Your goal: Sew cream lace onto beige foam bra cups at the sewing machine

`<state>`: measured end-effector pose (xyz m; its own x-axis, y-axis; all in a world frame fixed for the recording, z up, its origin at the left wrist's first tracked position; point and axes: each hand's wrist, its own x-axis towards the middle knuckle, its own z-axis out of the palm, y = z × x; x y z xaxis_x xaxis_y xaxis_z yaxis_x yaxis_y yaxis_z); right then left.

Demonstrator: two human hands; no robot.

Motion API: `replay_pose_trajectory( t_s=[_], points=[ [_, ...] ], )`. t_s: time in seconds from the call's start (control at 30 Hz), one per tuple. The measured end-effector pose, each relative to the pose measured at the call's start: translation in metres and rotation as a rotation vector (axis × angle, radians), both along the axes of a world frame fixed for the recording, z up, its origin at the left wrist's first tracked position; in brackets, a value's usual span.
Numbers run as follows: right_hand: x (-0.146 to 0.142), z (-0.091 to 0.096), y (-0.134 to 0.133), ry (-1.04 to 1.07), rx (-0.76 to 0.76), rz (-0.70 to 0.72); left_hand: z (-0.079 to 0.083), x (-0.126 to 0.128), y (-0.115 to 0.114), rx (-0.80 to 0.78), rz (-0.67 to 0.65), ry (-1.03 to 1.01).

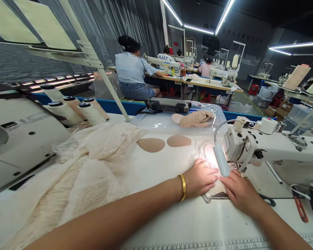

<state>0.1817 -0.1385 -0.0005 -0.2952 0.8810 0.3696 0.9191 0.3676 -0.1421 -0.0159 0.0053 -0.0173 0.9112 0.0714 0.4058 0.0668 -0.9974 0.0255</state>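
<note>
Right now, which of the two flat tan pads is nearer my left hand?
The right-hand pad, toward the sewing machine; the other borders the cloth heap.

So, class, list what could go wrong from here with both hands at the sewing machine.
The left hand and right hand press the piece right beside the machine head; fingers could get caught. The lamp hides part of the work. The cloth pile by the left arm might snag.

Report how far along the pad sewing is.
Done: nothing clearly finished shows. In hand: the left hand and right hand press one fabric piece flat at the sewing machine, under its lamp. Left: two loose pads lie on the table, and a stack of pads sits on the clear lid behind them.
</note>
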Motion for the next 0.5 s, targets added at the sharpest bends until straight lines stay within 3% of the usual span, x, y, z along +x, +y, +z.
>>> replay_pose_trajectory(
  t_s=[0.27, 0.5],
  points=[
    [0.002, -0.005, 0.002, 0.008, 0.009, -0.042, 0.018, -0.002, 0.005, -0.009, -0.072, -0.005],
    [0.001, -0.005, 0.002, -0.010, 0.076, -0.035, 0.017, 0.001, 0.009, -0.049, -0.066, -0.001]
  ],
)
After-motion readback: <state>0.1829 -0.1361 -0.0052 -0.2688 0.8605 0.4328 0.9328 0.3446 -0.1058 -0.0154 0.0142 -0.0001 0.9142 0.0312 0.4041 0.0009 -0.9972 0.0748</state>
